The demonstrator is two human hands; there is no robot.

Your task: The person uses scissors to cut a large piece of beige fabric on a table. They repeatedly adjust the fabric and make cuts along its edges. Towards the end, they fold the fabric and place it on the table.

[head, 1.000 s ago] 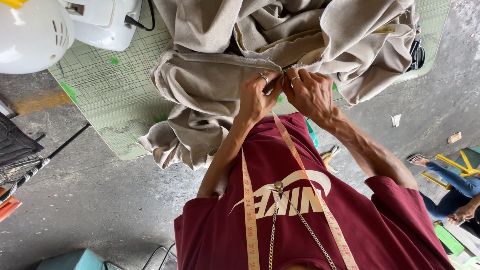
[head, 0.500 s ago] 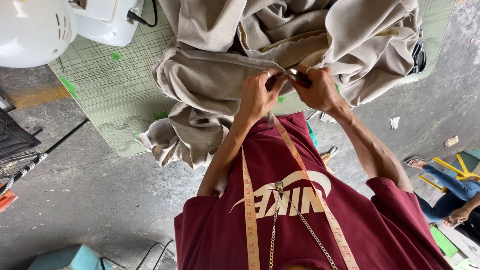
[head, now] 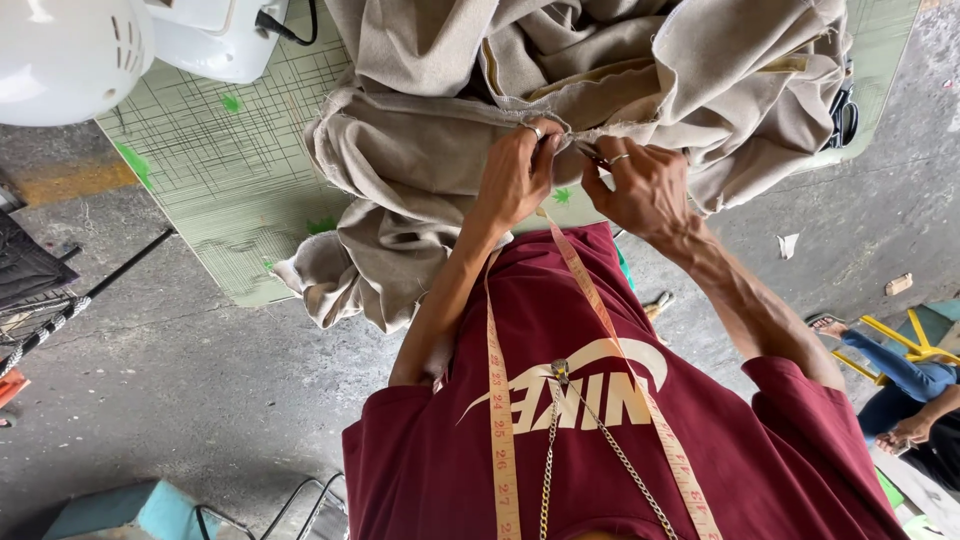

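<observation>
I work in a tailoring workshop: white sewing machine (head: 70, 55), green gridded cutting mat (head: 230, 170), measuring tape (head: 500, 420) round my neck, bare concrete floor (head: 180, 400).

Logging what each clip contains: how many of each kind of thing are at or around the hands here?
hands: 2
rings: 2
cloth: 1
tape measure: 1
chain: 1
green mat: 1
white machine: 1
Total: 9
</observation>
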